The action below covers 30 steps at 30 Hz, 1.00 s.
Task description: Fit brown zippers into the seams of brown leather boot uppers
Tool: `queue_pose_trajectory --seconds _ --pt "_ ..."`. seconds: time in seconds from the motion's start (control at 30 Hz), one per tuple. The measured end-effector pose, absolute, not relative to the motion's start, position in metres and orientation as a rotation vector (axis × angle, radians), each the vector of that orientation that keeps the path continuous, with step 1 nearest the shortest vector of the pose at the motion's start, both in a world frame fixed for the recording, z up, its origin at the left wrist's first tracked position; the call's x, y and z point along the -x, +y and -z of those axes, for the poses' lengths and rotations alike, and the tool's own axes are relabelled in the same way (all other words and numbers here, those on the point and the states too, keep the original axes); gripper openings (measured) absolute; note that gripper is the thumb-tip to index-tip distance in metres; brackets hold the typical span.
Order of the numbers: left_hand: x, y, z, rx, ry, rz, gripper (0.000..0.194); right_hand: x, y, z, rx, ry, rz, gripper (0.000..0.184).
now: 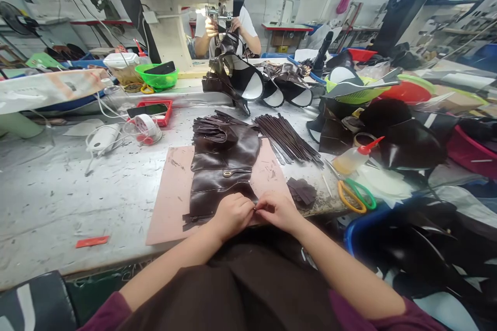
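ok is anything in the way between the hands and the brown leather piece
Nothing visible: the left hand is over the near right corner of the brown leather piece, with the right hand close beside it. The scissors and bottle are off to the right.

A glossy, leather-like surface is shown by the brown piece (217, 196); a matt finish is seen on the pink board (169, 191), the worktop (50, 191) is scuffed, and the bottle (347, 163) is made of translucent plastic

Glossy dark-brown leather upper (217, 160), crossed by seams and bearing an oval metal fitting (227, 174), lies on the pink board (169, 194).
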<state>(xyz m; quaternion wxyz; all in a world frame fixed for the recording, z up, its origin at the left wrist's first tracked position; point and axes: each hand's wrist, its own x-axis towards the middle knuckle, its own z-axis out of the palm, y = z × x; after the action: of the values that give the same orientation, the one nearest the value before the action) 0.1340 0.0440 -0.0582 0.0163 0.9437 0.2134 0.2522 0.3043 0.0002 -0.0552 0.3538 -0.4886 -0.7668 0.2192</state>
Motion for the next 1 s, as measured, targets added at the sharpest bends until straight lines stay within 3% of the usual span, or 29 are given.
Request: queue_pose_trajectory --seconds 0.23,0.6,0.73,0.83,0.9,1.0 --pt "-0.130 0.039 0.053 -2.870 0.631 -0.947 0.019 -0.294 -0.004 0.048 1.403 -1.814 -0.824 0.015" --pt "-0.127 0.036 0.049 -2.824 0.641 -0.965 0.018 -0.292 -0.012 0.052 1.320 -1.721 -0.807 0.011" --pt "-0.126 0.033 0.047 -2.806 0.678 -0.930 0.015 -0.302 -0.020 0.047 1.205 -1.485 -1.077 0.007" --pt "-0.118 0.031 0.044 -2.820 0.634 -0.854 0.015 -0.330 -0.033 0.036 1.153 -1.252 -1.459 0.013" --pt "-0.104 0.033 0.041 -2.822 0.564 -0.814 0.032 -0.351 -0.039 0.026 1.175 -1.339 -1.655 0.019" --pt "-0.071 0.041 0.035 -2.733 0.907 -0.972 0.035 -0.366 -0.035 0.017 1.304 -1.584 -1.628 0.040"
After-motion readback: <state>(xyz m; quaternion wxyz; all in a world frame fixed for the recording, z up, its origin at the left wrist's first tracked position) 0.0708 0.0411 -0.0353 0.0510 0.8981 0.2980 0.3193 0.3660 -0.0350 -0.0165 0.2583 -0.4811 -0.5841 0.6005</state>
